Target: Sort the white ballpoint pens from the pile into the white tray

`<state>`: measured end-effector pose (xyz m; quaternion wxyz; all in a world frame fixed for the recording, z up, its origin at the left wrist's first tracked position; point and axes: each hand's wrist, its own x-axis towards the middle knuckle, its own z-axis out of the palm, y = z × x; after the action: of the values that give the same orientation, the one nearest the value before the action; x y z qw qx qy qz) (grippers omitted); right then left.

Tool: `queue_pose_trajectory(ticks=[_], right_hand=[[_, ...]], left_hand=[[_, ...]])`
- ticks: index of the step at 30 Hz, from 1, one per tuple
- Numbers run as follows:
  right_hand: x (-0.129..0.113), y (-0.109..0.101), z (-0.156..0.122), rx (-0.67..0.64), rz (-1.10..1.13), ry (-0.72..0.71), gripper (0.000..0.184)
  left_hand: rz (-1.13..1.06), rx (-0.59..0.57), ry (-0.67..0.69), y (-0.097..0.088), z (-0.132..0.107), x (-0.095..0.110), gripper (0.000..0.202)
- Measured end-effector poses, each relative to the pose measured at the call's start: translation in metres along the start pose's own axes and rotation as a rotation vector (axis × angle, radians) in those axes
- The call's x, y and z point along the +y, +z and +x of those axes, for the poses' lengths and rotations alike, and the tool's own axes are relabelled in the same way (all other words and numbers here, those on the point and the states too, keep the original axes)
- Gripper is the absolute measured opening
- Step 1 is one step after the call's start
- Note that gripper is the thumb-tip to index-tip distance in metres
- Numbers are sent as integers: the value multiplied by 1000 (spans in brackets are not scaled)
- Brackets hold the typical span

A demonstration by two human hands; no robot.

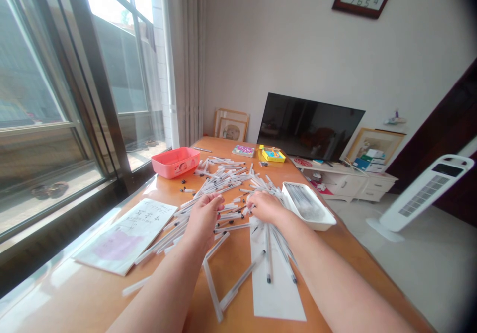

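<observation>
A loose heap of pens and clear pen barrels (223, 178) covers the middle of the table, with small black caps among them. My left hand (204, 216) hovers at the heap's near side, thumb and fingers pressed together; whatever is between them is too small to make out. To its right, my right hand (265, 207) reaches down into the pens with curled fingers, their tips partly hidden. Below the right hand lies a white paper strip (278, 303) with several pens on it. A white tray (328, 219) of pens in clear wrapping stands right of that hand.
A pink basket (175, 163) stands at the far left, near the window. In front of it lies an exercise book (122, 236). Towards the table's far end are a yellow box (274, 155) and a small purple-covered booklet (243, 150). A white tower fan (421, 199) is on the floor at right.
</observation>
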<state>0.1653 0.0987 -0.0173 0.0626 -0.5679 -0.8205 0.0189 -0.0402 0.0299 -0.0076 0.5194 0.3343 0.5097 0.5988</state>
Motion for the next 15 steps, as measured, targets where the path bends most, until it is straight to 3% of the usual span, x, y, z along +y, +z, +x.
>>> queue_pose_trajectory(ticks=[11, 15], right_hand=[[-9, 1, -4, 61, 90, -29, 24], [-6, -2, -9, 157, 140, 62, 28]], left_hand=[[52, -27, -4, 2, -4, 3, 33], [211, -42, 137, 4, -4, 0, 30]])
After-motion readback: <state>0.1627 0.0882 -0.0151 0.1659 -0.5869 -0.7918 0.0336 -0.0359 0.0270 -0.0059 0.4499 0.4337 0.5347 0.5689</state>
